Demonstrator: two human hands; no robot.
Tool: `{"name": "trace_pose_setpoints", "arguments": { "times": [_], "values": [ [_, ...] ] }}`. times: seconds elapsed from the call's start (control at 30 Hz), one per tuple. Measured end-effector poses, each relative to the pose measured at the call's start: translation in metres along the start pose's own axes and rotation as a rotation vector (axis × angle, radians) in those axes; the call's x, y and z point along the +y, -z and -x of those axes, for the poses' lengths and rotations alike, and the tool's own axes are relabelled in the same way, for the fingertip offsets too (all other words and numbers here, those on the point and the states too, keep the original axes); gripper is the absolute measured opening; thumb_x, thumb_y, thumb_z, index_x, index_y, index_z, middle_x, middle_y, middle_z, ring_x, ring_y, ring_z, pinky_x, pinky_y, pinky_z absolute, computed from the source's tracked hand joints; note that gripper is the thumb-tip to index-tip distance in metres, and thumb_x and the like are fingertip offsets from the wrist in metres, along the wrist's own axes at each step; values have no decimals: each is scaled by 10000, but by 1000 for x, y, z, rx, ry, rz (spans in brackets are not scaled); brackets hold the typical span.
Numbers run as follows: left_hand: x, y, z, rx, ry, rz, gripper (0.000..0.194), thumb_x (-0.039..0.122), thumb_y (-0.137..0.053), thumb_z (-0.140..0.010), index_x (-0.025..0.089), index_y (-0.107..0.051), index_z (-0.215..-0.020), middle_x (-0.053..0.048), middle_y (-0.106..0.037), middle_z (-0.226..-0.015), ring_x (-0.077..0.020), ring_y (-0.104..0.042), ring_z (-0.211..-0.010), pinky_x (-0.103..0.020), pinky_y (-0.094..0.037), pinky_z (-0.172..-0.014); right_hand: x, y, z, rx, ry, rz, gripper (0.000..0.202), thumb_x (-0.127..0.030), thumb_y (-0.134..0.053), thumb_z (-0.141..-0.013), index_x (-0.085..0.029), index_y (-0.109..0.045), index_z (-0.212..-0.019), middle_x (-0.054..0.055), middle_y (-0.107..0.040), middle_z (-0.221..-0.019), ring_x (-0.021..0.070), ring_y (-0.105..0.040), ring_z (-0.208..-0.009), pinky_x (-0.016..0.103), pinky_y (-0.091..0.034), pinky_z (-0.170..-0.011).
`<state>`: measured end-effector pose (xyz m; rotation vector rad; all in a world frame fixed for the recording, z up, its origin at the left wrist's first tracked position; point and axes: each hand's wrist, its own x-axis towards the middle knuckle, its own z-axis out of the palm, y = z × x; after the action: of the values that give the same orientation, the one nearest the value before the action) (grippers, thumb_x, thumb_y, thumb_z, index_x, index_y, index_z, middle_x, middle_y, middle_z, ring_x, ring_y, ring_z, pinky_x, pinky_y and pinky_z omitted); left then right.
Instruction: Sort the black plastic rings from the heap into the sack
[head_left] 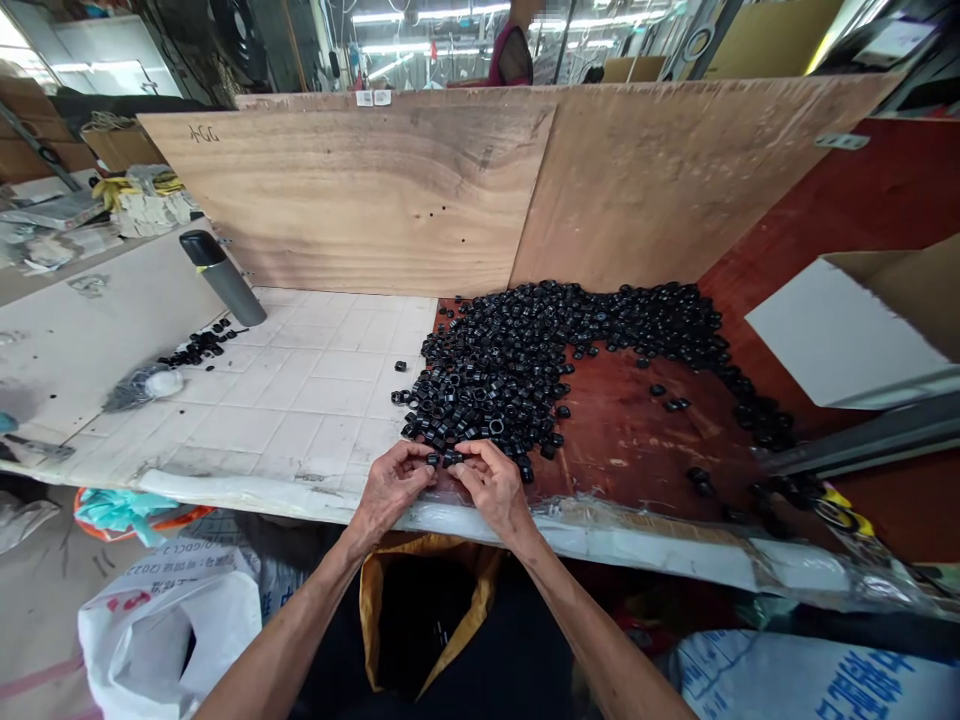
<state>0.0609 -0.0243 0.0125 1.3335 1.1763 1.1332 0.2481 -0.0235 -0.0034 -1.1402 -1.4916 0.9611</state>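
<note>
A large heap of small black ring-shaped parts [495, 370] lies on the red-brown board, spilling toward the white tabletop. At the heap's near edge, my left hand [394, 487] pinches one small black part [432, 459] between thumb and fingertips. Close beside it, my right hand [496, 487] grips another small black part [451, 457] the same way. The two pieces are almost end to end; whether they touch is too small to tell. Below my hands, an open yellow-edged bag [367, 610] hangs at the table edge, its inside dark.
A grey bottle [229, 285] leans at the left, near scattered black pieces [199, 346] and a clear plastic bag [135, 388]. Wooden panels [360, 200] wall off the back. At right are a white carton [840, 330] and a metal bar [862, 430]. A person [514, 50] is beyond the panels.
</note>
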Motion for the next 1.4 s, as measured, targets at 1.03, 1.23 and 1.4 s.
{"name": "trace_pose_setpoints", "arguments": {
  "times": [1.03,1.23,1.4],
  "values": [
    [-6,-1,12,-98,-211,-143,200,228,-681,-899,193,-723,-1091,-89,-741,-1109,-221,-714,-1043,-357,-582,-953,-9,0,9,-98,201,238,210,-333,-530,-1000,-185,-665,-1065,54,-701,-856,168,-651,-698,258,-509,-696],
    [-13,1,14,-91,-226,-139,209,251,-694,-908,190,-727,-1105,-90,-737,-1129,-225,-700,-1076,-366,-557,-1002,-9,-1,7,-36,260,326,381,-332,-466,-1036,-192,-642,-728,0,-575,-598,137,-560,-570,242,-438,-612],
    [-13,2,14,-59,-232,-107,214,291,-700,-915,187,-719,-1100,-94,-737,-1111,-222,-704,-1045,-353,-567,-965,-13,0,9,-75,221,285,322,-365,-585,-975,-196,-619,-703,-33,-521,-573,120,-499,-527,239,-405,-569]
  ]
}}
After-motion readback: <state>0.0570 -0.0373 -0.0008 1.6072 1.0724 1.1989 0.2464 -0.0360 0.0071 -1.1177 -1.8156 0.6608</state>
